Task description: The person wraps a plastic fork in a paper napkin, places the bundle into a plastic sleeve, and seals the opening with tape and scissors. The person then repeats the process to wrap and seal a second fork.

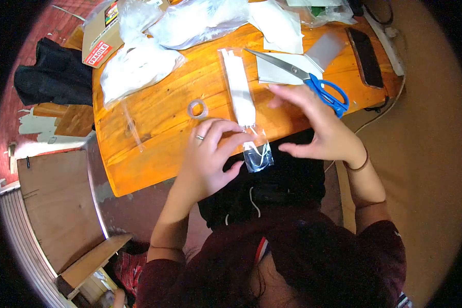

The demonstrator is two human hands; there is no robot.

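A long white bundle in a clear plastic sleeve (239,95) lies across the front edge of the wooden table. Its near end, with thin white strands inside, juts out over my lap. My left hand (210,151) is beside that end, its fingertips at the sleeve and its thumb held apart from the index finger. On the other side, my right hand (326,131) hovers with thumb and fingers spread, holding nothing. Blue-handled scissors (313,82) lie just beyond it, blades partly over white paper. A small tape roll (197,109) sits beyond my left hand.
Along the far side are a cardboard box (100,43) with a red fragile label, a white-filled plastic bag (138,72) and another clear bag (200,20). White sheets (278,25) and a dark phone (364,57) lie at the right of the table (138,169).
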